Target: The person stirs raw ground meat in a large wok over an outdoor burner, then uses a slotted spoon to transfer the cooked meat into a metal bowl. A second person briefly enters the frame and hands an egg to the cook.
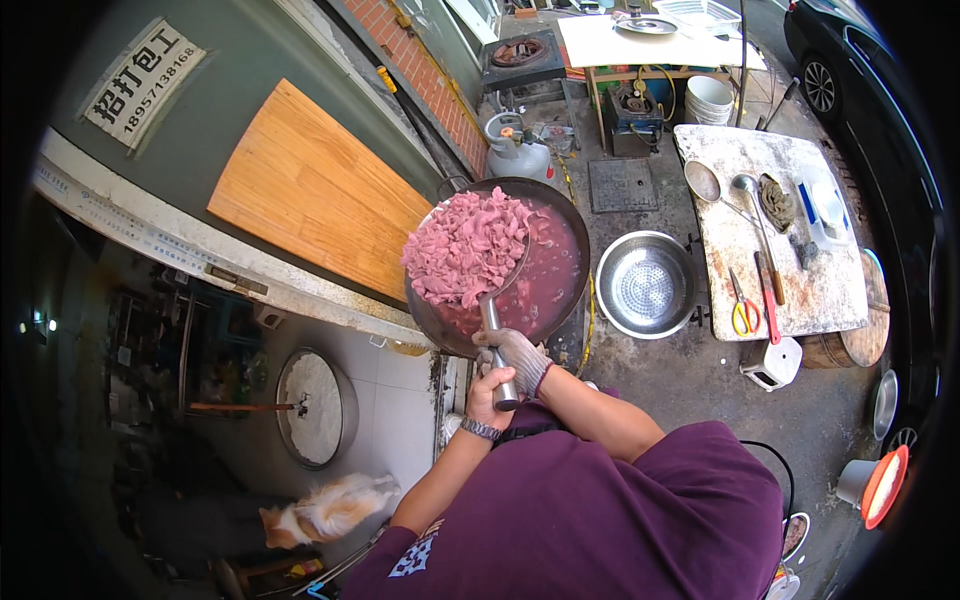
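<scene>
Both my hands grip the metal handle of a large round strainer or skimmer (487, 307) above a big dark wok (583, 247). My bare left hand (489, 394), with a watch at the wrist, is closed near the handle's end. Wearing a grey knitted glove, my right hand (517, 356) holds the handle closer to the wok. Pink sliced meat (466, 244) is heaped high on the strainer, over the wok's left part. Reddish bubbly liquid (553, 262) with loose meat pieces fills the rest of the wok. The heap hides most of the strainer.
Right of the wok, a perforated metal basin (646, 285) stands on the ground. Beyond it, a worn table (810, 300) bears scissors (744, 304), ladles and a plastic container. A gas cylinder (520, 161) stands behind the wok. A wooden board (315, 195) leans at left; a cat (330, 511) is lower left.
</scene>
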`<state>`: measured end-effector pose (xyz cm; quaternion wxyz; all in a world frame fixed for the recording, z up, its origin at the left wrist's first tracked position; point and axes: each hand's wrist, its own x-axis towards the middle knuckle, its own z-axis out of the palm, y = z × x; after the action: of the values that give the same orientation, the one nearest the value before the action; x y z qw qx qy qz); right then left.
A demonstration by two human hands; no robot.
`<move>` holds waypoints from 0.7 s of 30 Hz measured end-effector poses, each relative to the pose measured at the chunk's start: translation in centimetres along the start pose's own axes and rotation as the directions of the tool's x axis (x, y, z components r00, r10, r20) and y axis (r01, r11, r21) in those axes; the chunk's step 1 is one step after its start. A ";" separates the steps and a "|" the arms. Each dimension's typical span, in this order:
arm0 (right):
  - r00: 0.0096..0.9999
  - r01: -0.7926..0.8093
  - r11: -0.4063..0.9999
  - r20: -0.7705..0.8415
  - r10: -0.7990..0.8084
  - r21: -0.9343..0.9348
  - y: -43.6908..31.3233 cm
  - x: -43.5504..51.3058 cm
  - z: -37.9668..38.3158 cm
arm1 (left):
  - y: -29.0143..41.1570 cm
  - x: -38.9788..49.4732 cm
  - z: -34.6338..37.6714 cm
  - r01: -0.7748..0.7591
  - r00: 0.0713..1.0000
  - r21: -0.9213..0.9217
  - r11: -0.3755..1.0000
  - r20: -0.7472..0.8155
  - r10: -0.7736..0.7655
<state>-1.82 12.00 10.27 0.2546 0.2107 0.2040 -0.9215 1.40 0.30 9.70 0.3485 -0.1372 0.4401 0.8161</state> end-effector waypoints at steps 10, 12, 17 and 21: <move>1.000 -0.022 0.999 0.004 0.022 0.043 0.8 0.5 -0.7 | 0.0 -1.0 2.0 -0.034 0.994 -0.055 0.998 -0.105 0.028; 1.000 -0.014 0.999 0.003 0.014 0.052 0.9 0.6 -0.6 | -0.2 -1.0 1.7 -0.033 0.994 -0.054 0.998 -0.110 0.027; 0.998 -0.043 0.998 -0.035 0.045 0.040 1.1 0.7 -0.8 | -0.1 -1.0 0.5 0.008 1.000 -0.015 1.000 -0.022 -0.009; 0.998 -0.051 0.998 -0.028 0.052 0.041 1.2 0.9 -1.0 | -0.3 -1.1 0.9 -0.013 0.995 -0.036 0.999 -0.099 0.010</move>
<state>-1.57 11.16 8.61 0.2708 0.2342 0.1833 -0.9155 2.53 0.63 10.60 0.3190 -0.1812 0.4427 0.8182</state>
